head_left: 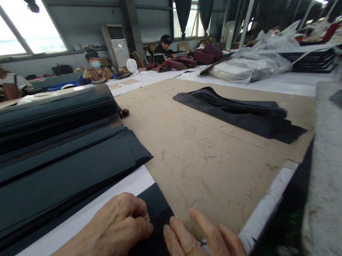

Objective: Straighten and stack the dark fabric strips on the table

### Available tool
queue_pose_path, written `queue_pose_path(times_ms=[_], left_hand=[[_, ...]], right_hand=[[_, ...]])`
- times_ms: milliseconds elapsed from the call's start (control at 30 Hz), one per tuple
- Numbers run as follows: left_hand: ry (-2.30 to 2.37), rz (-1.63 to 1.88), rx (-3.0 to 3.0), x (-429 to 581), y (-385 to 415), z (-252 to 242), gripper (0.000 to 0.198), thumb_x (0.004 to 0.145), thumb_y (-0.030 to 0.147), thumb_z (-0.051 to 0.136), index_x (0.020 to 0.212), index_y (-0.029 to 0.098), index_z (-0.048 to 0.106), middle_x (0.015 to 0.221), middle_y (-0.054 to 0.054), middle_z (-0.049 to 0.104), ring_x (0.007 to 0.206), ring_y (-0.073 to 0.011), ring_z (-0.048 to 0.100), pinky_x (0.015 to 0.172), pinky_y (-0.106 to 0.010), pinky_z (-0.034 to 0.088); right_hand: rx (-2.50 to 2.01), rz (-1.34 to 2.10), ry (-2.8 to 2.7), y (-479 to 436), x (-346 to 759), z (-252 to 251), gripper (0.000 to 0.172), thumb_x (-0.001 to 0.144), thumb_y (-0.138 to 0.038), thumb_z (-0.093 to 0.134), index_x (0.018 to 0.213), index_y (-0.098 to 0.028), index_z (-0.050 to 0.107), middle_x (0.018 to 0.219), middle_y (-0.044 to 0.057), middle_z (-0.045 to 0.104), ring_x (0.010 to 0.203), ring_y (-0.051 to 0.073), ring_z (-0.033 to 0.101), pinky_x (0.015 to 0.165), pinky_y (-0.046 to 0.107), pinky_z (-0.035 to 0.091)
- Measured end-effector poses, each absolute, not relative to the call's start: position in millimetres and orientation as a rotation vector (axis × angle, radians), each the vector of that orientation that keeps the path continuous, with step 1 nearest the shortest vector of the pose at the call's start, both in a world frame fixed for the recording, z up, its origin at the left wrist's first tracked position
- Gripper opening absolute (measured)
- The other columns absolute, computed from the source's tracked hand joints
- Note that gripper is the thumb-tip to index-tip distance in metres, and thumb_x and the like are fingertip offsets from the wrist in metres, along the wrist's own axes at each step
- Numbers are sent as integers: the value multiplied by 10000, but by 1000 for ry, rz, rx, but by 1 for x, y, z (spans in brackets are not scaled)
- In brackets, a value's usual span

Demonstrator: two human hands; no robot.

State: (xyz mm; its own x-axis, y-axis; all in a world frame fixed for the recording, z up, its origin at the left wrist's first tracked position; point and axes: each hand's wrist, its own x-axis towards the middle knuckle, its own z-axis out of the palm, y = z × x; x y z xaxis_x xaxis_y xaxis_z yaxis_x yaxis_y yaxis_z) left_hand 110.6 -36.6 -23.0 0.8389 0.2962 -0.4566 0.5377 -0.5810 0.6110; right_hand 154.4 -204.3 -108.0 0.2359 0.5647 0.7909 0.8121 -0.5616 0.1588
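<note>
A dark sheet (155,205) lies at the near edge of the table, a white strip (79,213) along its left side. My left hand (119,228) rests on that sheet with fingers curled in and thumb pressed to the index finger; whatever is pinched there is hidden. Over the sheet's right edge lies my right hand (203,254), its fingers stretched out and pointing toward the left hand. A small pale object shows partly beneath the right hand, too covered to name. To the left, a stack of dark fabric-like panels (64,163) is close by.
Brown board (206,151) covers the table, with a pile of dark strips (235,112) on it. Another dark stack (46,112) stands at left. Plastic-wrapped goods (252,67) lie farther back. A worn grey surface (331,179) borders the right. Several people sit beyond the table.
</note>
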Motion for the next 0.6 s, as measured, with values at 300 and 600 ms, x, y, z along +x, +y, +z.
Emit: queue_pose_path(times_ms=[300,600], left_hand=[[634,-453,2300,105,-35,-11,331,685,451,475,652,161,633,515,9,445,514,-130,389,472,-250,246],[823,-101,2079,56,8,-16,649,639,612,572,1152,229,469,1007,-43,607,931,-245,553,801,-325,443]], right_hand=[[-2087,-1018,-1351,-206,158,-98,330,962,-169,301,969,-210,628,1050,-33,582,934,204,529,784,377,348],[-2061,-1017,-1371,-205,157,-95,342,936,-124,298,955,-189,634,1046,-3,584,927,202,530,808,382,354]])
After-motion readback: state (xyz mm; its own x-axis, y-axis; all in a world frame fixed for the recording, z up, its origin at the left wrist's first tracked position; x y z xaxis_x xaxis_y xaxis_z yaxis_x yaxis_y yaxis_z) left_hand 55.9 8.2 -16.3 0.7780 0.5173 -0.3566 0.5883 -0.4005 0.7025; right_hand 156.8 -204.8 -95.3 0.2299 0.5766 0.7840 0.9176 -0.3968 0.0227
